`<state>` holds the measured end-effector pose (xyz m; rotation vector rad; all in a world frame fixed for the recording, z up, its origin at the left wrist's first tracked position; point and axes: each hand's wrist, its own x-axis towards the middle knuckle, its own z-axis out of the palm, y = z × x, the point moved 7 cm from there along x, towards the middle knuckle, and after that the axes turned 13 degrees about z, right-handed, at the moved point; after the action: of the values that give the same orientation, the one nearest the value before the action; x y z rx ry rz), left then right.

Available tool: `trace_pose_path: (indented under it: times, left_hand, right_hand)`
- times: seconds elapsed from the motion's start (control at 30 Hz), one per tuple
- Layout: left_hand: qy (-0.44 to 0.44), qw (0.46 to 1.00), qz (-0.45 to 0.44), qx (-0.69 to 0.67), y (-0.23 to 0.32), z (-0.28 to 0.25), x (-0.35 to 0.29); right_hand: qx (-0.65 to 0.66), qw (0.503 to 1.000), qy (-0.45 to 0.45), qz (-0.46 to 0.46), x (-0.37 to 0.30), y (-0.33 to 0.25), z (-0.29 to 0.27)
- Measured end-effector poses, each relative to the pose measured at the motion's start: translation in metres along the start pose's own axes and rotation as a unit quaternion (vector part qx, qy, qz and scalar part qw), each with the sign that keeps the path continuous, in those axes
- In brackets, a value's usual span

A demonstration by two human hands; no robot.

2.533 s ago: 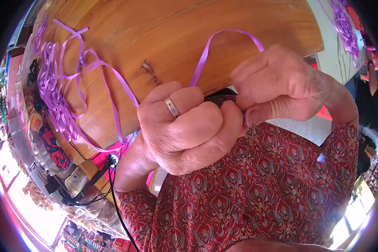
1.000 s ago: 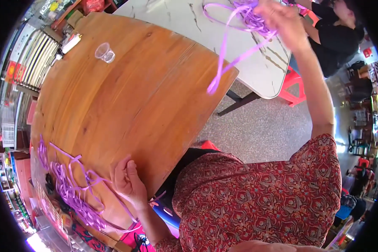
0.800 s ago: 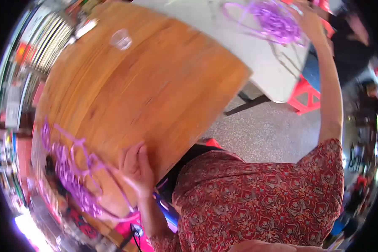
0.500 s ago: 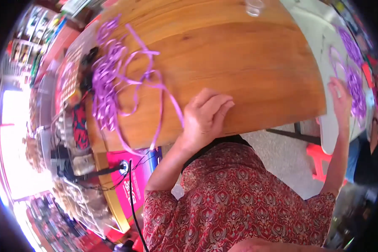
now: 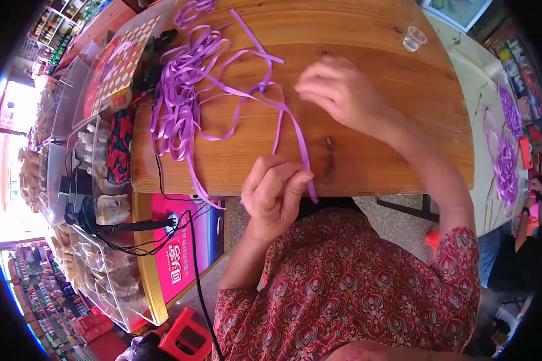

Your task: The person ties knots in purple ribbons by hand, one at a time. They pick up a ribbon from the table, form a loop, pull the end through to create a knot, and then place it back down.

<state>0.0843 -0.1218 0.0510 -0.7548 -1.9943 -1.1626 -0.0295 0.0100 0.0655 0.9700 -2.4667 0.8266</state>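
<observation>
My left hand [image 5: 273, 195] is at the near edge of the wooden table, fingers curled in and thumb pressed against them. Whatever it may hold is hidden. A loose end of flat purple ribbon [image 5: 299, 135] runs down past its thumb tip and over the table edge; I cannot tell if they touch. Over the middle of the table my right hand [image 5: 337, 93] is smeared by motion, fingers pointing left toward the ribbon, their grip unclear. A tangled heap of purple ribbon [image 5: 180, 90] lies on the left side, with a small knot in one strand.
A small clear cup [image 5: 414, 39] stands at the far right of the wooden table [image 5: 379, 162]. More purple ribbon [image 5: 507, 168] rests on a white marble-patterned table [image 5: 479, 96] to the right. Clear bins [image 5: 111, 277], black cables [image 5: 141, 246] and a red stool [image 5: 185, 334] crowd the left.
My right hand has come from the ribbon on the white table to above the wooden table. My left hand has shifted left and nearer the table edge. The view has also shifted.
</observation>
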Motion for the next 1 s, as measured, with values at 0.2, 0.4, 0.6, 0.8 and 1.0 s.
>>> trace_pose_path:
  times: [0.2,0.4,0.6,0.8,1.0]
  left_hand:
    - [0.010,0.999,-0.038,0.005,-0.011,-0.028,-0.004]
    - [-0.001,0.998,-0.062,-0.003,-0.025,-0.035,-0.001]
    - [0.059,0.996,0.051,0.050,-0.022,-0.031,0.024]
    - [0.147,0.987,0.020,-0.059,-0.041,-0.011,0.067]
    - [0.068,0.900,-0.209,-0.376,-0.039,0.024,0.066]
  right_hand:
    - [-0.082,0.994,0.009,-0.068,0.056,0.006,0.067]
    - [-0.058,0.997,-0.039,-0.043,0.061,0.012,0.062]
    - [0.114,0.991,-0.056,0.043,0.066,-0.013,-0.002]
    - [0.120,0.991,-0.066,-0.001,0.048,-0.053,-0.046]
    - [0.163,0.982,-0.003,0.098,0.009,-0.036,-0.085]
